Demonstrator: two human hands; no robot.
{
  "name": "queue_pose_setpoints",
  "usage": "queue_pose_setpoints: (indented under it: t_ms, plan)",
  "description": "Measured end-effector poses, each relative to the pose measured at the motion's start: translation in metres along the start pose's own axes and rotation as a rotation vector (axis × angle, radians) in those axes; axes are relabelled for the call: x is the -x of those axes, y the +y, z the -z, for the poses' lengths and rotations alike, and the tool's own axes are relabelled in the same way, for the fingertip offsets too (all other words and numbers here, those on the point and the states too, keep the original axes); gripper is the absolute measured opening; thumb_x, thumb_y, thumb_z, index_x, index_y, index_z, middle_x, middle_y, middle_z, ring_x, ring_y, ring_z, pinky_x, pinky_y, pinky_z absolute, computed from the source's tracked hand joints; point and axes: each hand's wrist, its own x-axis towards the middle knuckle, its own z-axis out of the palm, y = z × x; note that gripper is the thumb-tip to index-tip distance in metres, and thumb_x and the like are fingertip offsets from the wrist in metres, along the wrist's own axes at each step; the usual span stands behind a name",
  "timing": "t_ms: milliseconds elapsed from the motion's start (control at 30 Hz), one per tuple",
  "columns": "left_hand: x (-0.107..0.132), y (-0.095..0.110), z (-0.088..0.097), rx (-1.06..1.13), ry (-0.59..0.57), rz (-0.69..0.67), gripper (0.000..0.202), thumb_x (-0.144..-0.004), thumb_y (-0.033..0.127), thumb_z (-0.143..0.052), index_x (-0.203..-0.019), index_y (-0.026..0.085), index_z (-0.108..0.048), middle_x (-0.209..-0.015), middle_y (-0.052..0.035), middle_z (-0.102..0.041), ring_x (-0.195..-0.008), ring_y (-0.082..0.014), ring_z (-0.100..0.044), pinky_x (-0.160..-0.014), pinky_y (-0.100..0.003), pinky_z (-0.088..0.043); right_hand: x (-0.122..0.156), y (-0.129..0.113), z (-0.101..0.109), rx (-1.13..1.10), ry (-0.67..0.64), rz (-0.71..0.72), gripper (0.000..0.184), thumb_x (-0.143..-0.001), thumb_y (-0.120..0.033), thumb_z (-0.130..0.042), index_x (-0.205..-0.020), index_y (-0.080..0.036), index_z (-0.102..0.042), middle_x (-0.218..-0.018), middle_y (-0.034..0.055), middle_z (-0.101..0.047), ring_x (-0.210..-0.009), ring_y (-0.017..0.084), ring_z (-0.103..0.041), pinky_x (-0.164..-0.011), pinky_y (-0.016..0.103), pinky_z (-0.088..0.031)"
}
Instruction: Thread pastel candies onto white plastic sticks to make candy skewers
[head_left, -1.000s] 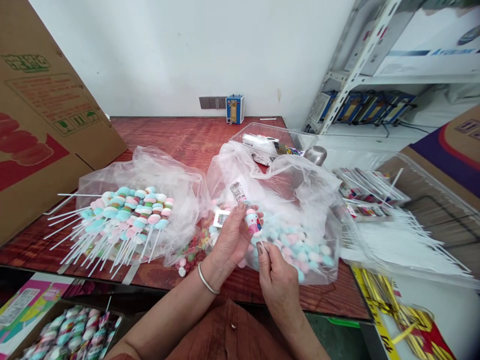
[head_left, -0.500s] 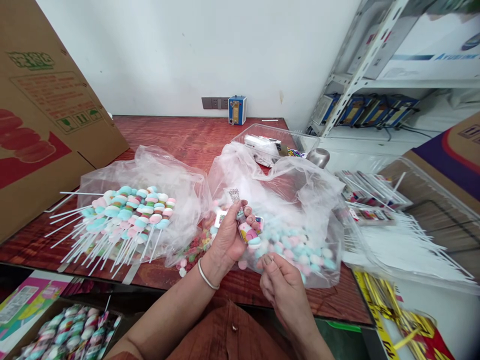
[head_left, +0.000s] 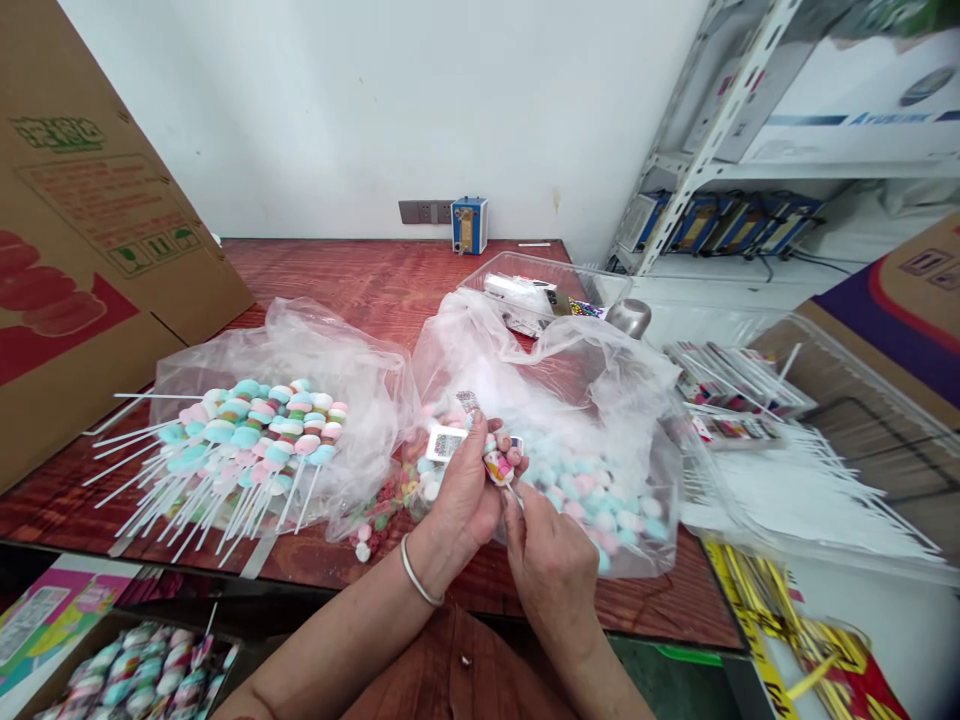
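Note:
My left hand [head_left: 466, 492] is closed round a small packaged marshmallow candy stick [head_left: 498, 464], pink and white with a printed wrapper, and a small white label [head_left: 445, 441] shows above its thumb. My right hand [head_left: 546, 552] is pinched at the candy's lower end, where the thin stick [head_left: 517, 494] comes out. Both hands are over the near edge of an open clear bag [head_left: 570, 400] full of loose pink, blue and white marshmallow pieces [head_left: 600, 495].
On the red wooden table [head_left: 352, 280], a second clear bag [head_left: 300, 345] holds several finished candy skewers [head_left: 247, 440]. A brown carton [head_left: 82, 230] leans at left. Clear trays [head_left: 540, 285] and white sticks [head_left: 795, 480] lie at right, a box of wrapped candies [head_left: 135, 670] below left.
The candy stick has been lowered and tilted down into my left hand. My right hand has moved up from below and closed on its lower end.

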Motion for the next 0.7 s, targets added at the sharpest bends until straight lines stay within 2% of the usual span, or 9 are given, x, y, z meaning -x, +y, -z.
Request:
queue_pose_setpoints:
  t_ms: [67, 200, 267, 367, 500, 567, 700]
  plan:
    - [-0.002, 0.006, 0.0, 0.026, -0.018, -0.005, 0.024, -0.089, 0.038, -0.063, -0.091, 0.014, -0.057, -0.065, 0.0024, -0.053, -0.054, -0.0083, -0.052, -0.061, -0.023, -0.051, 0.004, 0.001, 0.001, -0.072, -0.04, -0.012, 0.026, -0.1, -0.027, -0.044, -0.095, -0.016, -0.067, -0.067, 0.0023, -0.065, -0.055, 0.015, -0.056, -0.055, 0.026, -0.034]
    - [-0.004, 0.014, -0.003, 0.042, -0.096, 0.0, 0.027, -0.09, 0.041, -0.061, -0.091, 0.015, -0.057, -0.065, 0.0023, -0.053, -0.055, -0.0088, -0.053, -0.062, -0.023, -0.051, 0.011, 0.0, 0.006, -0.464, -0.286, -0.215, 0.031, -0.103, -0.028, -0.037, -0.094, -0.019, -0.065, -0.069, -0.0013, -0.064, -0.059, 0.013, -0.058, -0.055, 0.022, -0.039]
    - [-0.005, 0.015, -0.004, 0.045, -0.106, -0.002, 0.026, -0.088, 0.04, -0.064, -0.09, 0.015, -0.057, -0.065, 0.0028, -0.053, -0.054, -0.0083, -0.053, -0.061, -0.022, -0.05, 0.013, -0.001, 0.008, -0.574, -0.355, -0.258, 0.03, -0.102, -0.03, -0.037, -0.098, -0.02, -0.065, -0.073, -0.001, -0.066, -0.065, 0.014, -0.06, -0.06, 0.022, -0.041]
    - [-0.006, 0.013, -0.006, 0.043, -0.116, -0.017, 0.025, -0.086, 0.038, -0.068, -0.09, 0.016, -0.057, -0.066, 0.0035, -0.054, -0.054, -0.0075, -0.052, -0.061, -0.02, -0.05, 0.014, -0.005, 0.009, -0.599, -0.345, -0.263, 0.029, -0.101, -0.032, -0.038, -0.093, -0.02, -0.064, -0.073, -0.0004, -0.066, -0.065, 0.014, -0.06, -0.061, 0.023, -0.041]
    - [-0.007, 0.004, -0.001, 0.012, -0.141, -0.036, 0.032, -0.083, 0.044, -0.07, -0.092, 0.017, -0.057, -0.065, 0.0049, -0.053, -0.054, -0.007, -0.052, -0.068, -0.023, -0.052, 0.011, -0.009, 0.005, -0.669, -0.323, -0.401, 0.038, -0.102, -0.037, -0.035, -0.073, -0.021, -0.055, -0.062, -0.0016, -0.059, -0.055, 0.013, -0.052, -0.052, 0.022, -0.036]
    - [-0.005, -0.003, 0.002, -0.041, -0.156, -0.058, 0.035, -0.081, 0.047, -0.071, -0.09, 0.017, -0.057, -0.064, 0.005, -0.053, -0.054, -0.0075, -0.053, -0.068, -0.024, -0.052, 0.008, -0.009, 0.001, -0.608, -0.295, -0.417, 0.041, -0.102, -0.039, -0.033, -0.07, -0.021, -0.052, -0.059, -0.0021, -0.057, -0.051, 0.012, -0.049, -0.05, 0.022, -0.034]
    - [0.0, -0.012, 0.006, -0.106, -0.156, -0.046, 0.036, -0.078, 0.047, -0.074, -0.089, 0.017, -0.057, -0.065, 0.0041, -0.054, -0.056, -0.0087, -0.054, -0.064, -0.023, -0.051, 0.0, -0.002, -0.008, -0.215, -0.186, -0.299, 0.044, -0.101, -0.043, -0.032, -0.073, -0.02, -0.057, -0.053, 0.0, -0.054, -0.047, 0.014, -0.047, -0.049, 0.025, -0.029]
